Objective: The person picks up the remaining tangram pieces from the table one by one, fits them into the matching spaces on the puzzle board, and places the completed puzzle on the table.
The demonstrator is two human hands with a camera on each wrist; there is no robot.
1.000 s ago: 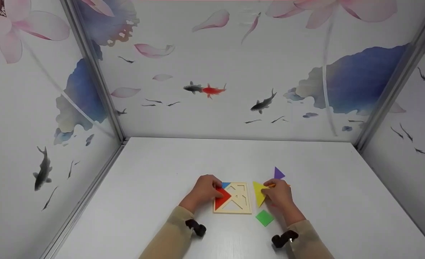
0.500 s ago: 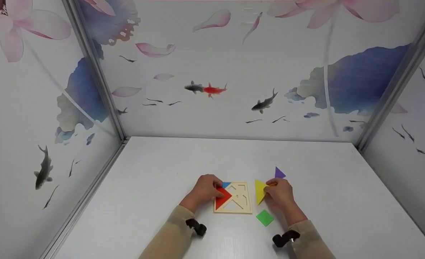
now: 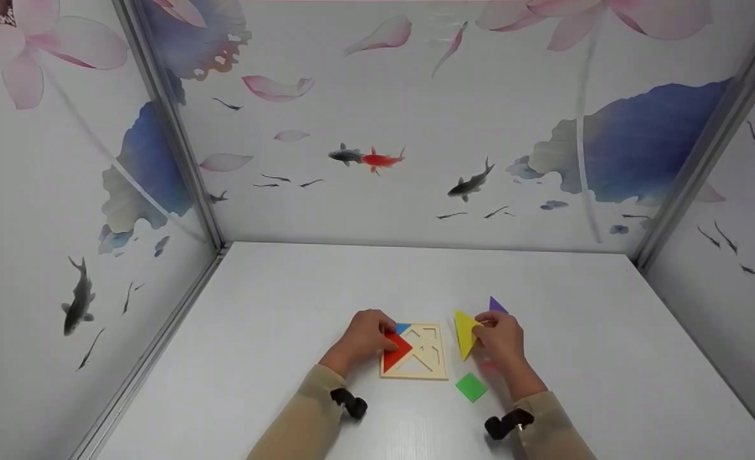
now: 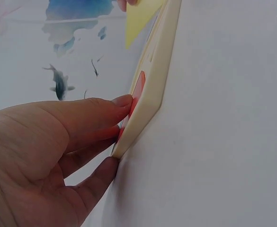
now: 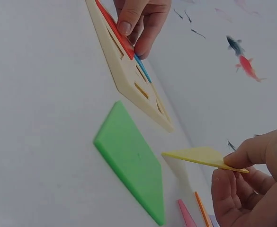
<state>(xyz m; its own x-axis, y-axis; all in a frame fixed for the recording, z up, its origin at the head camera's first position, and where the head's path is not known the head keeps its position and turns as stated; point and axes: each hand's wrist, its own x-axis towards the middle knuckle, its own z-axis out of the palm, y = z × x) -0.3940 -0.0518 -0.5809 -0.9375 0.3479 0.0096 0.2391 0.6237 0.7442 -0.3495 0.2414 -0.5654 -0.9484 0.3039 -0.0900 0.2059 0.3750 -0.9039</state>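
Note:
A pale wooden tangram board [image 3: 438,370] lies on the table, with a red triangle [image 3: 397,351] and a blue piece [image 3: 403,328] in its left part. My left hand [image 3: 365,337] holds the board's left side, its thumb on the red triangle and another finger at the outer edge, as the left wrist view shows. Raised above the table right of the board, a yellow triangle [image 3: 464,335] is pinched between thumb and fingers of my right hand [image 3: 502,335]. A green square [image 3: 472,387] lies flat, nearer me than the yellow triangle.
A purple triangle [image 3: 497,305] lies beyond my right hand. Partly hidden around that hand are a pink piece [image 5: 186,215] and an orange piece [image 5: 202,208]. White panels printed with fish and flowers [image 3: 377,160] enclose the table's back and sides.
The yellow triangle has risen slightly and shifted away from me, turning a little in my right hand. It covers part of the view near the purple triangle. My left hand stays put.

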